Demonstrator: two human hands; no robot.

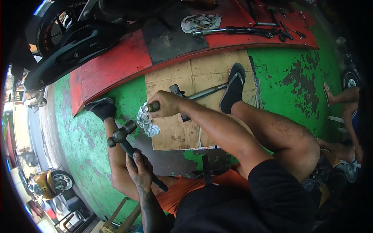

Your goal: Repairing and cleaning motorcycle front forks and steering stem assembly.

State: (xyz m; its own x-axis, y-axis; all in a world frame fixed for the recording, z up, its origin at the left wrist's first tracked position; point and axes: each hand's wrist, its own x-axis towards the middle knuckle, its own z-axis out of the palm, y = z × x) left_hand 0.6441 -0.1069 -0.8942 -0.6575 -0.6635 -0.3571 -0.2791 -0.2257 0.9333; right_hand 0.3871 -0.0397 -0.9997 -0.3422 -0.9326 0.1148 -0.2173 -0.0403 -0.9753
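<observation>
My left hand [140,169] is wrapped round the dark handle of a ball-peen hammer [123,134], its head raised beside my left shin. My right hand [169,104] grips a short cylindrical metal piece [151,106] with a brassy, round end pointing left. Partly behind that hand and forearm, a black metal bracket [176,91] lies on a flattened cardboard sheet [175,134]. A long grey metal tube [206,91] runs from it toward my right foot. The hammer head and the metal piece are apart. A stained white rag [147,123] lies at the cardboard's left edge.
Beyond the cardboard stands a low red platform [116,73] bearing part of a motorcycle [70,58], a dirty cloth [200,23], a long wrench [248,31] and several tools. My sandalled feet flank the cardboard. Another person's leg [342,95] shows at the right; a yellow motorcycle [48,184] stands left.
</observation>
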